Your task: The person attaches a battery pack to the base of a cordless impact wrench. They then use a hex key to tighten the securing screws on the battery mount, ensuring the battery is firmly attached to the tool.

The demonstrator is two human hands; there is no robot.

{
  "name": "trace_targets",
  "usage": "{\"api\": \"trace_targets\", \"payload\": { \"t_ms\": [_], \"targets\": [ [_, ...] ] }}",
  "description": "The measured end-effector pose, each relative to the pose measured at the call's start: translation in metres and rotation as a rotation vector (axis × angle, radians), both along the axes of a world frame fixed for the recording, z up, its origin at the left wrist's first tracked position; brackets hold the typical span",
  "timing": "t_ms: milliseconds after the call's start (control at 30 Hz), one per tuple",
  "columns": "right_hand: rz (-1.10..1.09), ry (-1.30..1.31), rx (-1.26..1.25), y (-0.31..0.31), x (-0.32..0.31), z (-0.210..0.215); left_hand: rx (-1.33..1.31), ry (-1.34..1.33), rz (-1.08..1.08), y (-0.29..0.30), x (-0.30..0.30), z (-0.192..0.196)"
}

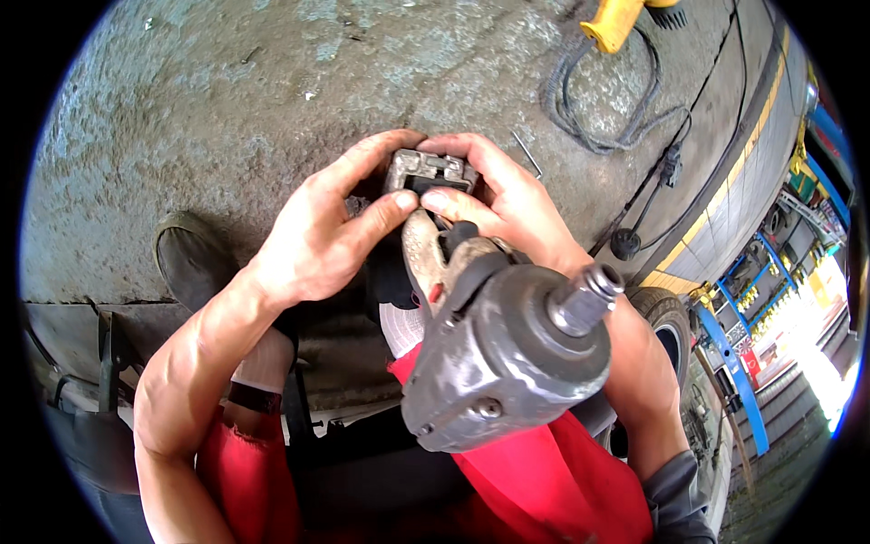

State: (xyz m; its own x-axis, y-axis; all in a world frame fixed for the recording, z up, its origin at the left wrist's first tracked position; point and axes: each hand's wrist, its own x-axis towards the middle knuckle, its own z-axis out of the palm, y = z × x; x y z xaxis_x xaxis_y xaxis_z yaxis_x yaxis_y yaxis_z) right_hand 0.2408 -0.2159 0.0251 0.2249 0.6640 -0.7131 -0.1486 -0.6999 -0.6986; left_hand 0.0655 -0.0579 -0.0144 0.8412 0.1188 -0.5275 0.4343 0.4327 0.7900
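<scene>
Impact wrench (494, 363) gripped by its handle foot (424, 167)

The left hand (326, 227) and right hand (521, 204) meet around the grey foot — fingers (390, 143) closed on its sides and far edge, both thumbs at the near edge. The wrench's metal head tilts toward the person, over the right leg of the red trousers (553, 480); whether it rests there, I cannot tell. Its silver drive end (584, 304) points up to the right. Beyond the right hand, a thin metal rod (527, 154) lies on the mottled floor (227, 109) — farther off, a yellow tool (612, 23) beside a looped grey cord (555, 91).
</scene>
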Motion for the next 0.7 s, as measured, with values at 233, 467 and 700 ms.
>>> {"api": "trace_targets", "payload": {
  "t_ms": [233, 467, 700],
  "targets": [
    [-0.03, 0.089, -0.168, 0.004, 0.003, 0.013, 0.059, -0.028, -0.054, 0.006, -0.003, 0.004],
    [-0.139, 0.081, -0.109, -0.004, -0.003, 0.004, -0.019, -0.057, -0.041, 0.005, -0.003, -0.003],
    [-0.176, 0.103, -0.118, -0.017, 0.0, 0.002, 0.006, -0.046, -0.035, 0.006, -0.005, 0.0]
  ]
}}
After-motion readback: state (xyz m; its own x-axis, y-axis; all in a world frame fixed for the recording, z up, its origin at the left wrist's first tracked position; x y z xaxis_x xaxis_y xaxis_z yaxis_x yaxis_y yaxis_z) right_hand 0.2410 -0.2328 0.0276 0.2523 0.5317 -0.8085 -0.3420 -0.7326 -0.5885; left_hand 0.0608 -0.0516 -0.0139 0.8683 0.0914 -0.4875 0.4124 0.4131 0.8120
